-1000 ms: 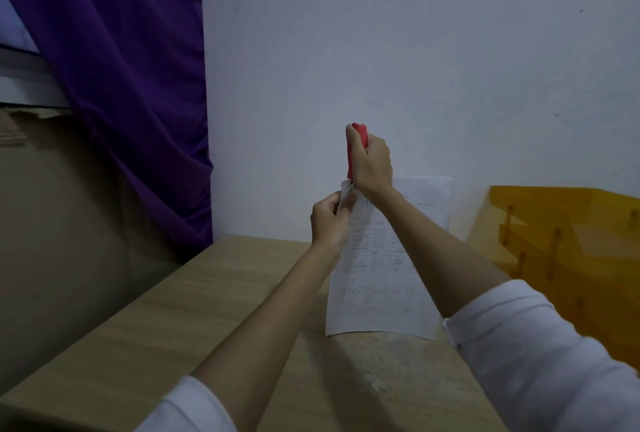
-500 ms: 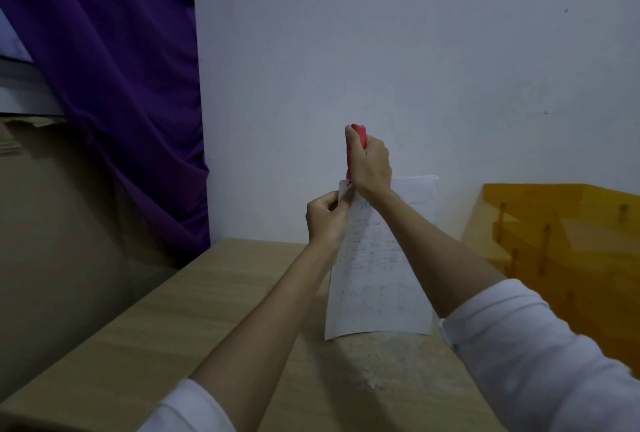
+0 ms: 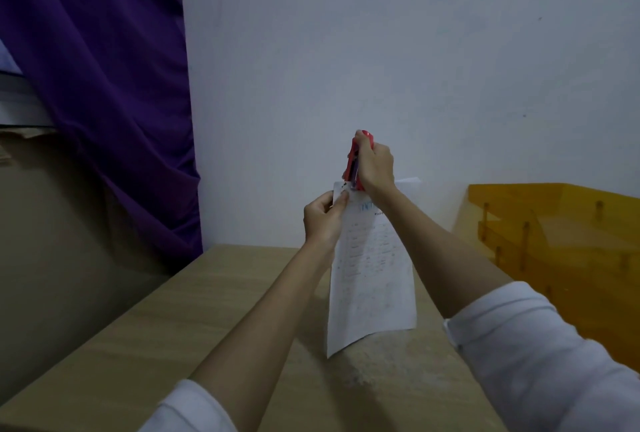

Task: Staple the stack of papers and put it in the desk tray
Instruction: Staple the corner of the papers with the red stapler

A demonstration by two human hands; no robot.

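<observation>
A white stack of papers [image 3: 372, 279] with handwriting hangs upright in the air above the wooden desk [image 3: 194, 320]. My left hand [image 3: 323, 220] pinches its top left corner. My right hand [image 3: 375, 165] is wrapped around a red stapler [image 3: 355, 163], held nearly vertical, whose lower end sits at the same top corner of the sheets. An orange translucent desk tray [image 3: 561, 234] with stacked tiers stands on the desk to the right, against the wall.
A white wall [image 3: 381, 68] rises just behind the desk. A purple curtain [image 3: 104, 85] hangs at the left, beyond the desk's left edge. White sleeves cover both of my upper forearms.
The stapler has tilted and its jaw now shows slightly apart at the corner. The bottom of the papers has swung so the lower left corner hangs lowest. Both hands stay at the same corner.
</observation>
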